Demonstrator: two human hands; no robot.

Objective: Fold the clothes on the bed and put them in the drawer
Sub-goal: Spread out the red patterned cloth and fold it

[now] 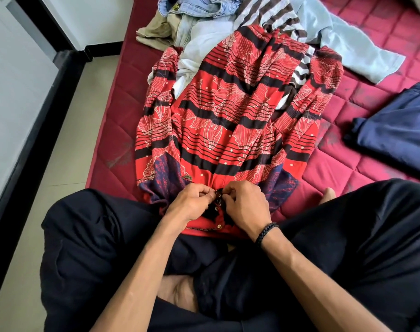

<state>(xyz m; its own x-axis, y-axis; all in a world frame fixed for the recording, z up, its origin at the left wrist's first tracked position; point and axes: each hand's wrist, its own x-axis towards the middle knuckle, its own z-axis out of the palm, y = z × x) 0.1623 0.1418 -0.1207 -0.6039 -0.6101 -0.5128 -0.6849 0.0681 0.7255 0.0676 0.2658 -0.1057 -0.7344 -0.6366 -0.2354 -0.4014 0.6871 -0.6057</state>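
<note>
A long red garment with black stripes and white line flowers lies spread lengthwise on the maroon quilted bed, its neck end toward me. My left hand and my right hand meet at the buttoned neck placket, each pinching the fabric beside the small buttons. Both sleeves lie along the garment's sides. No drawer is in view.
A heap of clothes lies at the far end: denim, a khaki piece, a brown-and-white striped one and a pale blue one. A dark navy garment rests at the right. My crossed legs in black trousers fill the foreground. Tiled floor runs left.
</note>
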